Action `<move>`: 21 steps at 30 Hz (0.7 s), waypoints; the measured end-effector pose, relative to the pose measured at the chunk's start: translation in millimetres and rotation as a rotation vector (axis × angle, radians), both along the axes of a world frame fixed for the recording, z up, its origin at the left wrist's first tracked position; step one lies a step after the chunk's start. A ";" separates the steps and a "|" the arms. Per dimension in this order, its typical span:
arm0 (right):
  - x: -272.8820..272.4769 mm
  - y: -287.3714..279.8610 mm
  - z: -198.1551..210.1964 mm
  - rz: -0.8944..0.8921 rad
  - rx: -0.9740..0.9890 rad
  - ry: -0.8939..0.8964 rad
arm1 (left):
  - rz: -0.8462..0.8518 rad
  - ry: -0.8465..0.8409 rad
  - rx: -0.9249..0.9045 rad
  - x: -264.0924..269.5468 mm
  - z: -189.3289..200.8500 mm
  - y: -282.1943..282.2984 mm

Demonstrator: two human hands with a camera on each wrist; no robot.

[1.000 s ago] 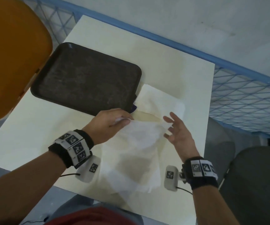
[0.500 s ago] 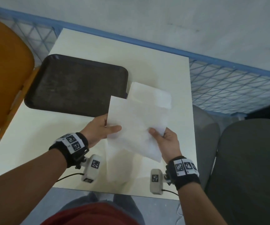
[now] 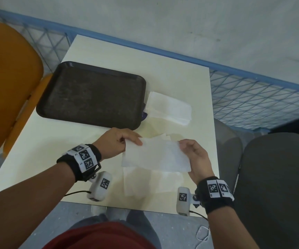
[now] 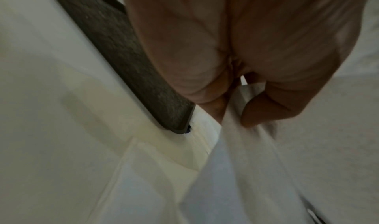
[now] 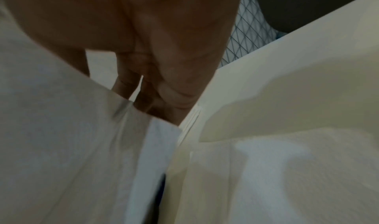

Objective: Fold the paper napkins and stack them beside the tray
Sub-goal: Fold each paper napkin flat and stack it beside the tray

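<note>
I've got the paper napkin [image 3: 156, 156] pinched at both ends, left hand [image 3: 117, 141] and right hand [image 3: 194, 156], long axis running hand to hand above the table [image 3: 181, 83], and the folded stack [image 3: 168, 110] beside the tray [image 3: 91, 97] sits straight ahead, closer to my right.

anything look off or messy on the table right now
Mostly tidy. The stack of folded napkins sits beside the tray with its layers slightly fanned rather than flush. A small dark blue thing, too small to identify, pokes out between tray and stack. The napkin held by both hands is mid-fold.
</note>
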State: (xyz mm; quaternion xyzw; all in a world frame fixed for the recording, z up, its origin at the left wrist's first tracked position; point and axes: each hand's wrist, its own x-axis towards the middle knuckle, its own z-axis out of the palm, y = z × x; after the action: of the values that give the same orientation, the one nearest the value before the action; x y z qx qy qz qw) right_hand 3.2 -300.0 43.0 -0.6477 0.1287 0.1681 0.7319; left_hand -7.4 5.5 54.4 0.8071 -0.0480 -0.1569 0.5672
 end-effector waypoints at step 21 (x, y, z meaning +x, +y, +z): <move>-68.3 52.1 -84.1 0.909 -1.286 -0.348 | -0.463 -0.259 0.934 -50.2 -95.8 -72.1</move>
State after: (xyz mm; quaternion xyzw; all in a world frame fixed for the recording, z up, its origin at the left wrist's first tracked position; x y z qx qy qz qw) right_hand -65.1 -248.0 -41.1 -0.9481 -0.1915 0.2392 0.0856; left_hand -57.6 -66.6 -41.3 0.9545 -0.2196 -0.1818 0.0879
